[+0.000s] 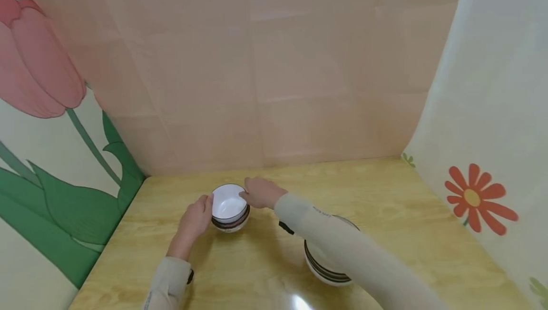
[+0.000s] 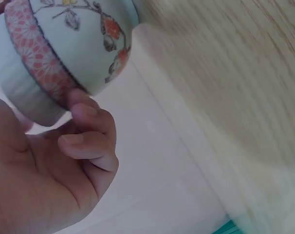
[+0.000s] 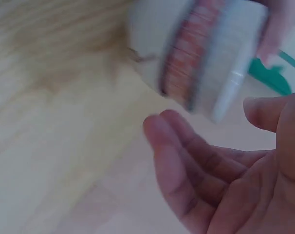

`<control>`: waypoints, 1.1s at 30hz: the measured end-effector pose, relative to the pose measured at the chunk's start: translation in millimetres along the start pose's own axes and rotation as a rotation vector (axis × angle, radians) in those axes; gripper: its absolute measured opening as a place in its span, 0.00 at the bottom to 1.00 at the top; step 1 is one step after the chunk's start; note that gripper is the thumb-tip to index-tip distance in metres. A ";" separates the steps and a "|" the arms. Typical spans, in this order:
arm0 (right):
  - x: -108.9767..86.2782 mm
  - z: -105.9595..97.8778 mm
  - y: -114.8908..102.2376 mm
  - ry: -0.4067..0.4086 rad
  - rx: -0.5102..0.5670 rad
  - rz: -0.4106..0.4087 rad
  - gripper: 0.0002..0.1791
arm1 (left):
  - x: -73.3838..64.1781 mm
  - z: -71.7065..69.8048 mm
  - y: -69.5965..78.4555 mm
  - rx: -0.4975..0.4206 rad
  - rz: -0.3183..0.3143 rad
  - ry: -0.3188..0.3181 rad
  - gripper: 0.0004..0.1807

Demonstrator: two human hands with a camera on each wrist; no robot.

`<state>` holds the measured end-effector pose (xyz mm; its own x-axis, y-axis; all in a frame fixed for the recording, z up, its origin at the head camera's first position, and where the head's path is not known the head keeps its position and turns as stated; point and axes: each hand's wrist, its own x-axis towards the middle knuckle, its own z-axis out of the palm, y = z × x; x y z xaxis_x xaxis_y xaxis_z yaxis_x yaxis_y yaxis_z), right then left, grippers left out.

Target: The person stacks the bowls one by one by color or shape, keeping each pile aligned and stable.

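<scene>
A small stack of white bowls point(image 1: 228, 205) with dark rim bands stands toward the back of the wooden table. Close up, the outside of a bowl point(image 2: 86, 46) carries a red patterned band and a flowering branch. My left hand point(image 1: 198, 216) grips the stack's left side, fingertips against the band; its thumb is hidden in the left wrist view. At the stack's right rim is my right hand point(image 1: 262, 192). In the blurred right wrist view its fingers point(image 3: 169, 161) are spread, with a gap between thumb and bowl.
A larger stack of dark-banded bowls point(image 1: 327, 272) stands nearer on the right, partly hidden under my right sleeve point(image 1: 342, 243). A pinkish sheet point(image 1: 265, 72) hangs behind the wooden table point(image 1: 265, 262). Flower-printed cloths flank it on both sides.
</scene>
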<state>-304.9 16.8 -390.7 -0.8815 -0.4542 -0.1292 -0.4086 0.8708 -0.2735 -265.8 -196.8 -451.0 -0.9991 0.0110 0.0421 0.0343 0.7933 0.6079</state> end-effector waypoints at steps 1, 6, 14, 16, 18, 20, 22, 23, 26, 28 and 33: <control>-2.4 -6.0 1.3 0.016 -0.006 0.003 0.26 | -1.2 -2.1 0.9 0.012 0.006 0.016 0.36; -21.6 -40.5 18.2 0.090 0.060 0.017 0.33 | -11.3 -12.0 5.6 0.032 0.042 0.110 0.35; -70.9 -70.7 85.2 0.179 0.078 -0.032 0.31 | -44.0 -20.2 2.7 0.058 0.145 0.120 0.36; -84.4 -70.5 103.5 0.210 0.081 -0.029 0.31 | -52.8 -20.8 -0.8 0.087 0.171 0.112 0.37; -98.2 -67.2 120.3 0.244 0.075 -0.010 0.32 | -60.8 -21.1 -4.7 0.105 0.189 0.107 0.37; -111.8 -63.2 134.3 0.277 0.067 0.010 0.33 | -66.9 -21.0 -8.6 0.118 0.203 0.101 0.38; -124.0 -58.0 145.9 0.304 0.059 0.026 0.35 | -71.5 -20.4 -12.2 0.127 0.211 0.094 0.39; -129.8 -55.3 151.1 0.313 0.059 0.034 0.37 | -72.8 -19.6 -13.8 0.127 0.211 0.089 0.40; -146.8 -47.4 163.4 0.340 0.056 0.057 0.39 | -75.6 -15.5 -18.0 0.127 0.216 0.082 0.42; -157.3 -41.9 169.2 0.351 0.054 0.076 0.39 | -76.8 -12.2 -20.4 0.127 0.219 0.081 0.42; -176.9 -29.6 174.8 0.342 0.070 0.117 0.41 | -80.9 -8.2 -24.3 0.104 0.197 0.055 0.45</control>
<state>-227.4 254.9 -387.4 -0.9543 -0.2528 0.1593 -0.2935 0.8926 -0.3421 -185.6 -222.0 -462.7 -0.9703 0.1411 0.1964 0.2227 0.8378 0.4984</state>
